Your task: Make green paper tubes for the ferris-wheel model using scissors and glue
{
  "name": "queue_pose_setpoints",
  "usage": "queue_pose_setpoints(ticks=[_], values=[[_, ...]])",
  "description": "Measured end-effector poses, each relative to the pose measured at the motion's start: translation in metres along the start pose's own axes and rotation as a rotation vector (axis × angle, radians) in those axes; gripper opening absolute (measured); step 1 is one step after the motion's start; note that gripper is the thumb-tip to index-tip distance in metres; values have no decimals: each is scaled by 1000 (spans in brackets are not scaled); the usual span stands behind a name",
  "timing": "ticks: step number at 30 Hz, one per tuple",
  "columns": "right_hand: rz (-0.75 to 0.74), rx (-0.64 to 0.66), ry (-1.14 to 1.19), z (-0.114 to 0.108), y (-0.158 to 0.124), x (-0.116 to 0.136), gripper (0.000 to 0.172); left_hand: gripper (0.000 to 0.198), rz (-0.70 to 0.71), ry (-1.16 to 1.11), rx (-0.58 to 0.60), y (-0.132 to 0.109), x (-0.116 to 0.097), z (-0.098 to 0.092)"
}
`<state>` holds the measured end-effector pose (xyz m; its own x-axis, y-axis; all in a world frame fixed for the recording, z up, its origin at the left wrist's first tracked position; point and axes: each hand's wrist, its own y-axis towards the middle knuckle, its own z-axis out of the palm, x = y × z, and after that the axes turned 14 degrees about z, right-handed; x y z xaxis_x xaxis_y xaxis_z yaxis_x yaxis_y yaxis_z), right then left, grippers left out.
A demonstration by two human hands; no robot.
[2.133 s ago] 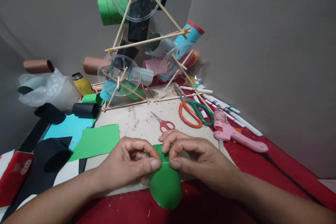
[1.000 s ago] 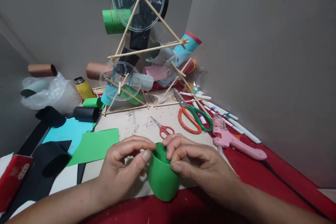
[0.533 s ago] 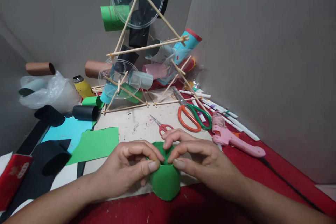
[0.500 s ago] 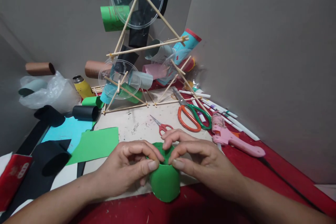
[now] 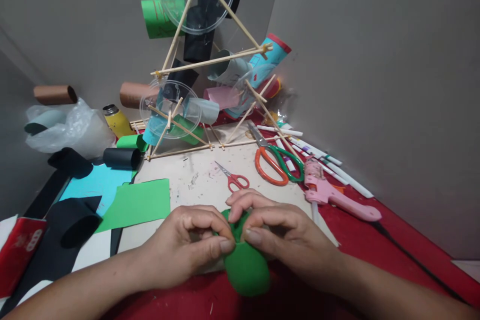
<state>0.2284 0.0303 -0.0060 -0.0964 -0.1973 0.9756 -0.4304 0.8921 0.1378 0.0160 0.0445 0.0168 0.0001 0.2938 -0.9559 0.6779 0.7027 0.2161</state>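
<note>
A green foam-sheet or paper tube (image 5: 247, 271) is held between my hands, low in the middle of the view, its open end facing up and away. My left hand (image 5: 198, 240) pinches the rim on the left with thumb and fingers. On the other side, my right hand (image 5: 277, 232) closes thumb and forefinger on the same rim, other fingers reaching over the opening. Just beyond the hands lie small red-handled scissors (image 5: 235, 180). Inside the tube, the surface is partly hidden by my fingers.
Large scissors (image 5: 272, 165) and a pink glue gun (image 5: 333, 192) lie at right, near white markers (image 5: 348, 185). A stick frame (image 5: 210, 65) with plastic lids stands behind. Green sheet (image 5: 144, 205), black tube (image 5: 122, 159), yellow bottle (image 5: 117, 121) and red packet (image 5: 20, 255) are at left.
The green tube has shifted slightly right and toward me, tilting a little. Both hands stay on its rim; my left hand has moved right with it. The view has shifted slightly.
</note>
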Motion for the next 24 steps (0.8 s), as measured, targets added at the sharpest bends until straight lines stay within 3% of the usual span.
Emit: queue_pose_setpoints(ticks=[13,17,24], values=[[-36,15,-17,5,-2,-1,17,17,-32,-114,-1,-1,0,4],[25,36,72,5,-2,-1,22,18,14,-118,30,-1,-3,5],[138,-11,104,-7,0,3,29,28,-96,-141,-30,-1,0,-2]])
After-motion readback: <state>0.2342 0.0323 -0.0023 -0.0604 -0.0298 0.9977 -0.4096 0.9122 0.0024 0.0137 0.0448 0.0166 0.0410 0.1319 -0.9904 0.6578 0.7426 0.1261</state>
